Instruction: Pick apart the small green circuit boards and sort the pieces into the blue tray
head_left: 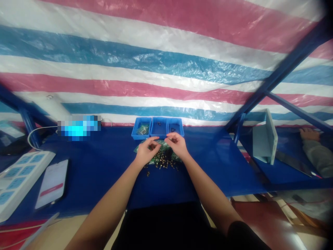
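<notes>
My left hand [147,151] is over the left side of a pile of small brass-coloured screw-like pieces [163,160]. Its thumb and forefinger are bent and stand apart, with nothing visible between them. Close by on the right, my right hand [178,144] has thumb and forefinger nearly together in a pinch; whatever they hold is too small to make out. Under the pieces lies a green-tinted clear plastic bag [177,158], partly covered by my hands. Just behind stand three joined blue bins: the left bin [134,133] with a small bag, the middle bin [158,131], the right bin [180,129] with a dark triangular mark.
On the blue table [99,170], a phone [52,184] and a white power strip [24,177] lie left; a pixelated patch hides something behind them. Right, beyond a blue frame post [239,128], are a propped panel [272,139] and another person's hand [309,134]. Striped sheeting hangs behind.
</notes>
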Tool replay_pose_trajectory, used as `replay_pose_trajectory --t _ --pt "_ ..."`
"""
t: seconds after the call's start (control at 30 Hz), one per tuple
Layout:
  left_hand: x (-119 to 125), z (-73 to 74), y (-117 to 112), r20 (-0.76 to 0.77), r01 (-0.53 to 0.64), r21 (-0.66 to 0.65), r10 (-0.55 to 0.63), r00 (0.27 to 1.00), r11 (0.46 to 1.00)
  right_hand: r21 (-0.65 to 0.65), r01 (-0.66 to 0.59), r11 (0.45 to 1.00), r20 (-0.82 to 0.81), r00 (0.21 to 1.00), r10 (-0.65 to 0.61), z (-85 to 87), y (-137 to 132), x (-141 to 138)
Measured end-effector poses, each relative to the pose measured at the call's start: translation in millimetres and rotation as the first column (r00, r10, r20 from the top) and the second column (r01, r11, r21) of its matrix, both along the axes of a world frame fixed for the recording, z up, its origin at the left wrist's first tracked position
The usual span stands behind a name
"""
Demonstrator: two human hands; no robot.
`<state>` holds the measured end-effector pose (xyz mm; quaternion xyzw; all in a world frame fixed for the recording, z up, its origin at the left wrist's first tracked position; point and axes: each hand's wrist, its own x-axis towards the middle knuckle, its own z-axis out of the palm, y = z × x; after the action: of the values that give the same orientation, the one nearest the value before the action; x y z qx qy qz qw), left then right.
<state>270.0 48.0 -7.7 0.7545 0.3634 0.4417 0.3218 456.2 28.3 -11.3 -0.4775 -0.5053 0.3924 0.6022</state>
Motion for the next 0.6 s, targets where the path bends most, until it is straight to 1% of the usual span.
replay_pose_trajectory --t 0.13,0.27,0.37,0.47,0.6 --pt "1 -1.7 1 -0.010 0.005 -0.002 -0.005 1.000 1.000 -0.010 -0.005 1.000 -0.013 1.000 0.005 1.6 -2 -3" --pt "0 -7.9 4 -0.026 -0.050 0.050 0.051 0.998 0.997 0.001 -0.025 1.000 -0.040 0.999 0.025 0.9 -1 -3" --pt "-1 -10.7 5 -0.049 -0.048 0.078 0.051 0.997 0.996 0.003 -0.017 1.000 -0.068 0.998 0.017 -0.7 0 -3" --pt "-1 -10.1 5 -0.077 -0.033 0.088 0.040 0.996 0.996 0.011 -0.038 0.999 -0.084 0.996 0.039 -1.1 1 -3" --pt "-1 -7.0 4 -0.085 -0.090 0.090 0.098 0.992 0.992 -0.043 -0.085 0.995 -0.051 0.995 0.083 -1.1 1 -2"
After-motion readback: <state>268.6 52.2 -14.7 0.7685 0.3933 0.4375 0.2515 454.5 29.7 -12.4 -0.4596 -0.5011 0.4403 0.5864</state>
